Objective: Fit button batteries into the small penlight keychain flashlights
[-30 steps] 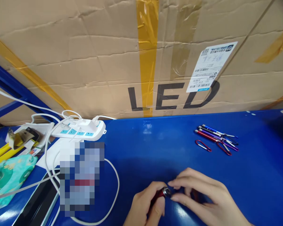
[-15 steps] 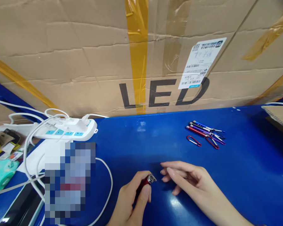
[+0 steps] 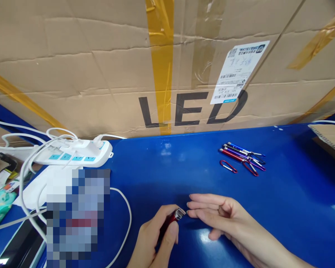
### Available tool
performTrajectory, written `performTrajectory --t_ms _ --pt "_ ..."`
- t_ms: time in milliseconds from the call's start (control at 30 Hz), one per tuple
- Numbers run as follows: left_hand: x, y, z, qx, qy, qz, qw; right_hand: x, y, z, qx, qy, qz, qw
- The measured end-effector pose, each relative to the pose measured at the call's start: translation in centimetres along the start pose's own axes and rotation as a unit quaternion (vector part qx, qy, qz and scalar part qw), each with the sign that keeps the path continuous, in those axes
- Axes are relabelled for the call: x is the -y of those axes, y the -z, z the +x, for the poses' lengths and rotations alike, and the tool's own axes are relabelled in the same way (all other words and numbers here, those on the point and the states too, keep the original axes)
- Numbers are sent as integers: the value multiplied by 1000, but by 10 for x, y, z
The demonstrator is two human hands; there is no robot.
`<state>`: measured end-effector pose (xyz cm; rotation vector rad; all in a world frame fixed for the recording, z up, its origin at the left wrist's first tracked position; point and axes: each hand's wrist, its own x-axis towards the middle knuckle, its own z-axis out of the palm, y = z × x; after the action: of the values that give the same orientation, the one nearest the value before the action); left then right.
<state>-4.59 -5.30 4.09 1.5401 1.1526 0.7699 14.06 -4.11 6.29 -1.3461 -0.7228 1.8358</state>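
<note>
My left hand (image 3: pixel 158 236) is closed around a small red tube with a silver metal end (image 3: pixel 179 213), which tilts up and to the right. My fingers cover most of its body. Just right of the silver end, my right hand (image 3: pixel 222 216) is held with its fingers stretched out and nothing visible in it; its fingertips come very close to that end. Farther back on the blue table (image 3: pixel 156 167) lie several slim metal penlights (image 3: pixel 238 152) in blue, black, purple and red, with carabiner clips. A loose red carabiner (image 3: pixel 228 166) lies just in front of them.
A large cardboard box (image 3: pixel 114 74) marked LED walls off the back. To the left are a white power strip (image 3: pixel 83 158) with tangled cables, a white cable loop (image 3: pixel 130 212), a blurred-out item (image 3: pixel 80 219), a dark phone-like device (image 3: pixel 21 242) and a teal packet (image 3: pixel 0 206). Cardboard (image 3: pixel 331 136) sits far right.
My right hand's fingers have straightened and come together more, with the fingertips closer to the silver end of the tube. My left hand keeps its hold. The view has shifted slightly.
</note>
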Motion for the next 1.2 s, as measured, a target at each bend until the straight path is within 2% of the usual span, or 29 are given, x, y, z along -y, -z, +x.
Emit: performTrajectory --t_ms 233,567,1000,1200 --pt "-1 0 0 5 24 -4 1000 -1 0 0 6 -10 -4 1000" --pt "-2 -2 -2 -17 -3 2 1000 1 -1 0 2 -12 -6 1000" --pt "1 -1 0 4 -17 -12 1000 5 -1 -4 14 -43 2 999" --pt "2 -3 -2 11 -11 2 1000 3 0 -4 6 -35 -19 999"
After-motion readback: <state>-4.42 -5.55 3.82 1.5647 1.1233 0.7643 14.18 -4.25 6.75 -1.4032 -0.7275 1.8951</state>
